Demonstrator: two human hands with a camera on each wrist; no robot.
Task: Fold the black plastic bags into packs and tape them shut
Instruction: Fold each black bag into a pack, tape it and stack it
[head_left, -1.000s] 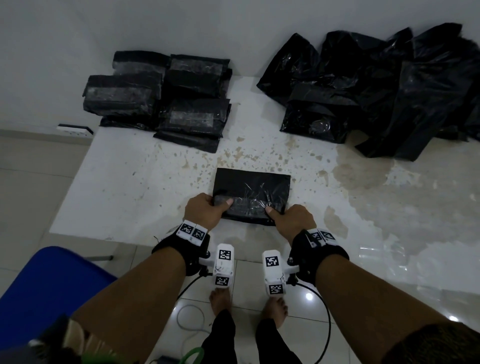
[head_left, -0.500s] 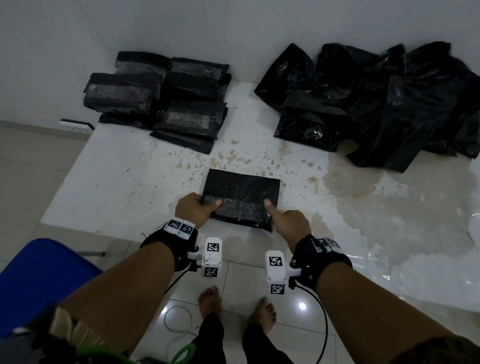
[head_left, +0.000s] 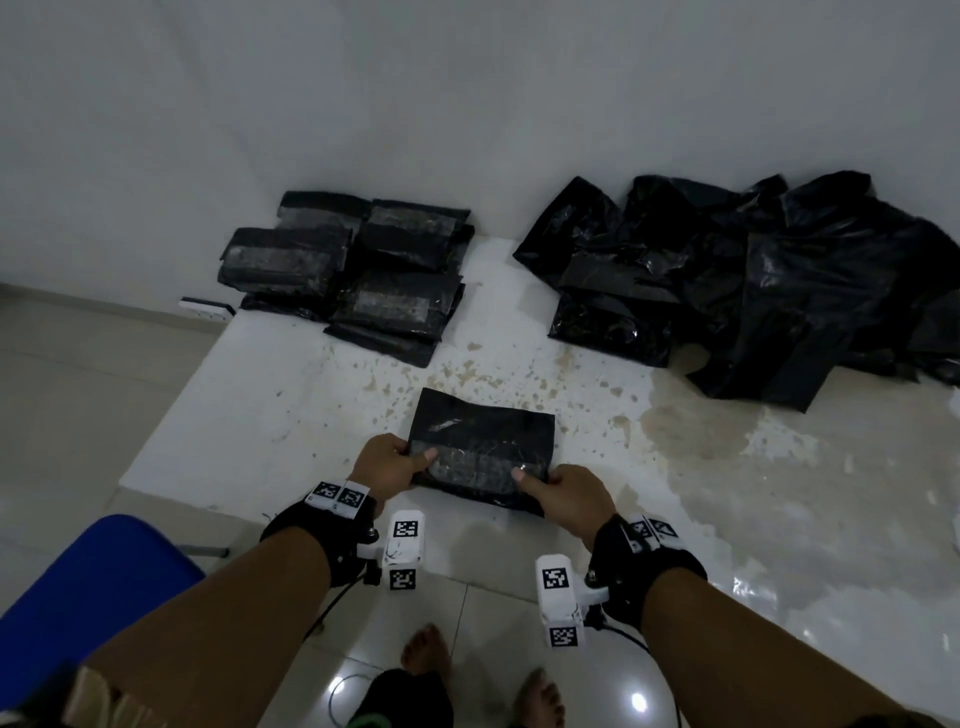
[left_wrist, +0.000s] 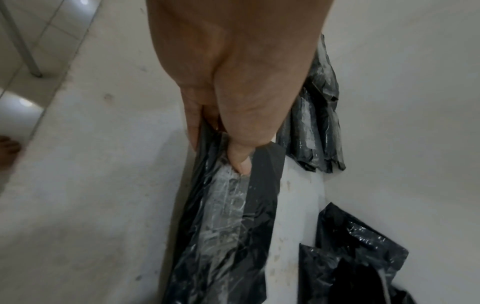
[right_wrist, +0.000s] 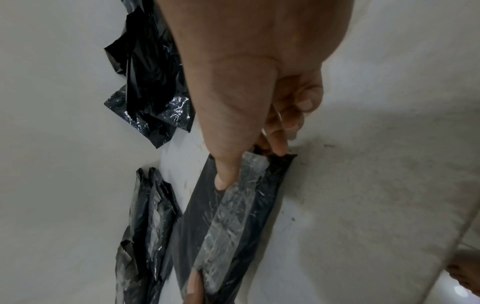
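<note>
Each grip clamps one end of the taped black pack (head_left: 480, 451): left hand (head_left: 388, 466) at 9 o'clock, right hand (head_left: 566, 499) at 3, thumbs on top, near the surface (head_left: 270, 405) edge.

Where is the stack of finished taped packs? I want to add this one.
In the head view, the finished packs sit at the table's far left against the wall, left of the loose bags.

White wall (head_left: 467, 104); stained white table (head_left: 727, 467); glossy tiled floor (head_left: 493, 613); blue chair (head_left: 93, 582).
</note>
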